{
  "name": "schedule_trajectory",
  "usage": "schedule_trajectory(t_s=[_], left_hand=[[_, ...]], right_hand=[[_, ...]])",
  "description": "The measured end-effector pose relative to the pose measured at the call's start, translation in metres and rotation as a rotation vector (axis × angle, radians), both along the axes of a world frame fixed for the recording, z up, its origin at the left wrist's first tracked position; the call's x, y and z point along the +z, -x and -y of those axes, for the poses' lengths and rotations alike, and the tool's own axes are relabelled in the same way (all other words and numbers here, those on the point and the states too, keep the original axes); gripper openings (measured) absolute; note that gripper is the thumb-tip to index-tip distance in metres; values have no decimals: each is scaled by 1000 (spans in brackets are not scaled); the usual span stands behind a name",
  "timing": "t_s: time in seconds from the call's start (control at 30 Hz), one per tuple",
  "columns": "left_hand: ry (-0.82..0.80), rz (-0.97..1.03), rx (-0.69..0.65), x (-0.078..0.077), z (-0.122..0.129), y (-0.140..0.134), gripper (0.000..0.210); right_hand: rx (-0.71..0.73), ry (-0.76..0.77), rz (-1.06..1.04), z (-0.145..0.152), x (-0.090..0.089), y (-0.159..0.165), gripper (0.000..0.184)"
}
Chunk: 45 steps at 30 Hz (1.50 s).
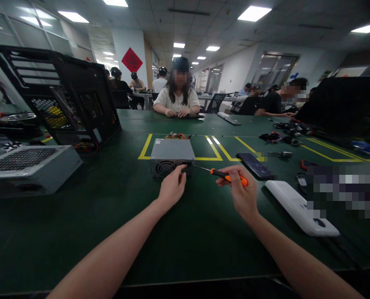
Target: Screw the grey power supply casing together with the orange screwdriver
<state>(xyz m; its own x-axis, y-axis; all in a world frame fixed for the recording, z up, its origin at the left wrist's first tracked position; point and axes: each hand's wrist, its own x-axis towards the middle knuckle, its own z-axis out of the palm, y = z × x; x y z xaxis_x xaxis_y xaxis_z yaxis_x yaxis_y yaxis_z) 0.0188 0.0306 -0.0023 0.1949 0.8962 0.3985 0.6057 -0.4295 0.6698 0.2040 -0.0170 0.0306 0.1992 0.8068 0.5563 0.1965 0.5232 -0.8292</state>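
A grey metal computer power supply (172,150) sits on the green table in front of me, its fan grille facing me and its coloured wires behind it. My left hand (172,187) is at its near face, beside the fan. The index finger stretches to the dark socket area, with the thumb a little apart; the other fingers are mostly hidden. In my right hand (242,189) is an orange-and-black screwdriver (226,176), gripped by the handle. Its thin shaft points left, and the tip is at or very near the right edge of the power supply's near face; contact cannot be made out.
A second power supply (32,168) lies at left, before an open black computer case (57,91). To the right are a dark phone (253,165), a white oblong device (300,205) and tangled cables (278,137). Across the table sits a person (178,97).
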Motion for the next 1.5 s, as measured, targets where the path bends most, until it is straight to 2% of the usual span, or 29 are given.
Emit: schedule_trajectory(t_s=[0.13, 0.23, 0.37, 0.53, 0.7, 0.8, 0.93, 1.1, 1.23, 1.37, 1.5], left_hand=[[-20, -109, 26, 1, 0, 0, 32], [-19, -142, 39, 2, 0, 1, 32], [-12, -137, 9, 3, 2, 0, 31], [-15, -149, -82, 1, 5, -3, 28], [-17, -130, -78, -2, 3, -1, 28], [-10, -109, -69, -4, 1, -1, 27], [8, -78, -53, -5, 0, -2, 27], [25, -67, -53, -4, 0, -1, 27], [24, -64, -55, -3, 1, -2, 27], [20, -43, -68, -3, 1, -3, 24], [41, -37, -81, -3, 2, -2, 25]], right_hand=[[97, 49, -152, 0, -3, 3, 19], [133, 6, -64, 6, -4, 7, 13], [14, -60, 164, 8, -6, 8, 22], [-47, 11, 181, -2, -11, 3, 17], [-21, -198, 244, 1, -11, 4, 16], [31, -326, 350, 5, -11, 6, 26], [67, -411, 517, 6, -11, 9, 32], [22, -444, 606, 4, -8, 10, 30], [15, -389, 582, 2, -6, 12, 25], [32, -291, 432, 2, -9, 11, 20], [3, -388, 411, 3, -11, 7, 24]])
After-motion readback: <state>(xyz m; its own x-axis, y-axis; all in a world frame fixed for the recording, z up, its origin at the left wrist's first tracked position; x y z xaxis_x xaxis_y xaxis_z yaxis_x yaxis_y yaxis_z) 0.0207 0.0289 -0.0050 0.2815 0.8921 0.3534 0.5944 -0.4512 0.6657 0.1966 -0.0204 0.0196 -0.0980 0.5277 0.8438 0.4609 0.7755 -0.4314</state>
